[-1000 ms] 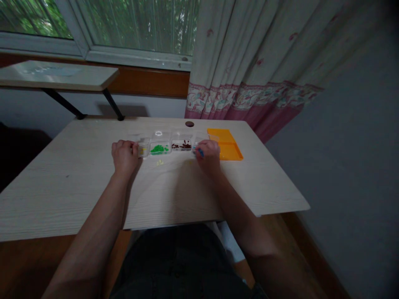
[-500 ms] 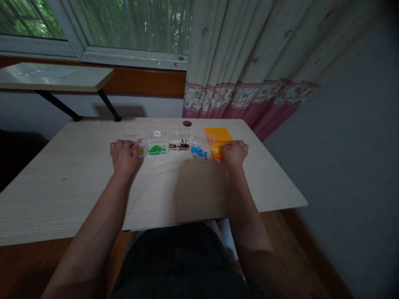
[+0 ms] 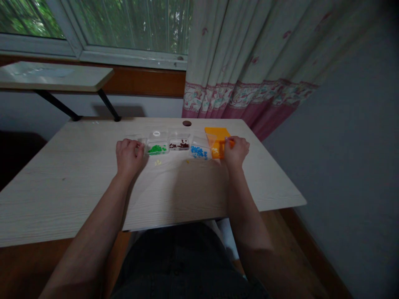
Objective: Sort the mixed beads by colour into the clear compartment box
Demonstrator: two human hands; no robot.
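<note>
A row of small clear boxes lies on the pale wooden desk (image 3: pixel 77 182): one with green beads (image 3: pixel 156 148), one with dark red beads (image 3: pixel 180 145), one with blue beads (image 3: pixel 198 152). My left hand (image 3: pixel 129 155) is curled closed at the row's left end and covers the box there. My right hand (image 3: pixel 236 150) is closed in a pinch at the near right edge of an orange tray (image 3: pixel 217 141), which holds a few pale beads. A few loose pale beads (image 3: pixel 158 162) lie on the desk in front of the green box.
A round cable hole (image 3: pixel 187 123) sits at the desk's far edge. A second table (image 3: pixel 52 79) stands behind on the left under the window. A patterned curtain (image 3: pixel 249 62) hangs at the right. The desk's right edge drops to a wooden floor.
My right hand left the blue bead box and went right to the orange tray, then edged slightly nearer it. My left hand slid a little right, over the leftmost box.
</note>
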